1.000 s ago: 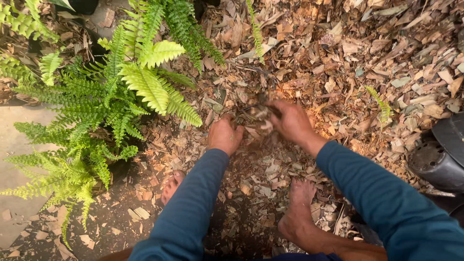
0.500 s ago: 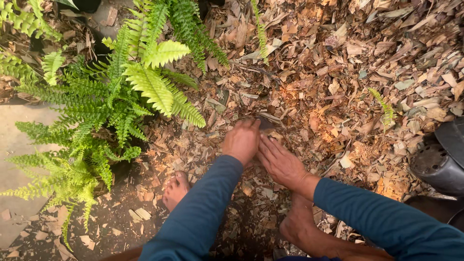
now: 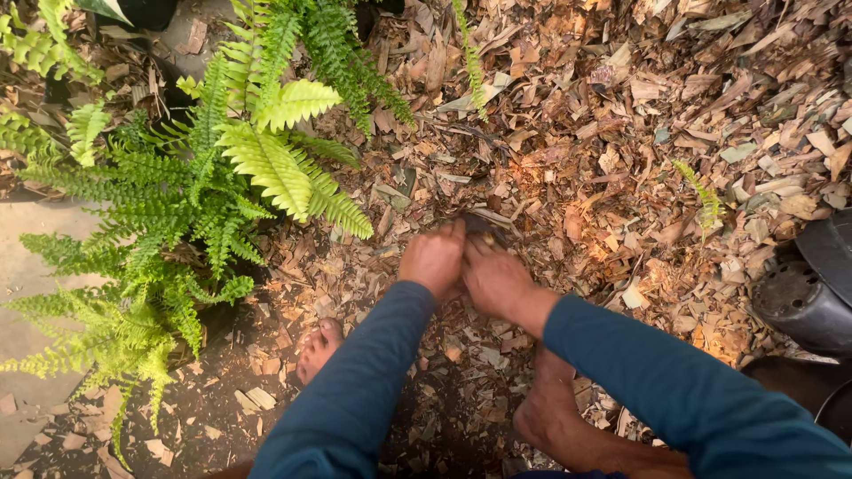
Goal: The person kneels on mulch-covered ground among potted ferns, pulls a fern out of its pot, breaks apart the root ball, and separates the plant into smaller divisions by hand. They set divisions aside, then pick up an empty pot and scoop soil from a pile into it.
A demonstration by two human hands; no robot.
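Looking down from my head camera, I see my two hands meet low over a bed of dry brown leaf litter (image 3: pixel 568 151); the left hand (image 3: pixel 433 259) and the right hand (image 3: pixel 493 278) press side by side, touching, with the fingers (image 3: pixel 454 232) curled downward into the litter; between and just beyond the fingertips lies a dark, narrow thing (image 3: pixel 486 225), perhaps a leaf or a strip of bark, and I cannot tell its kind; its long axis runs roughly left to right across the fingertips, and it sits on the far side of both hands, a shade nearer the right one; both hands look closed about it, though how firmly either grips I cannot tell, the thing being mostly hidden; blue sleeves (image 3: pixel 373 372) run back toward me from both wrists; my bare left foot (image 3: pixel 318 349) rests on the litter near the left forearm, and my bare right foot (image 3: pixel 552 410) below the right wrist; a green fern (image 3: pixel 204 177) spreads at the left, close by the left hand yet apart from it; a black plastic pot (image 3: pixel 803 306) lies on its side at the right edge, well apart from both hands.
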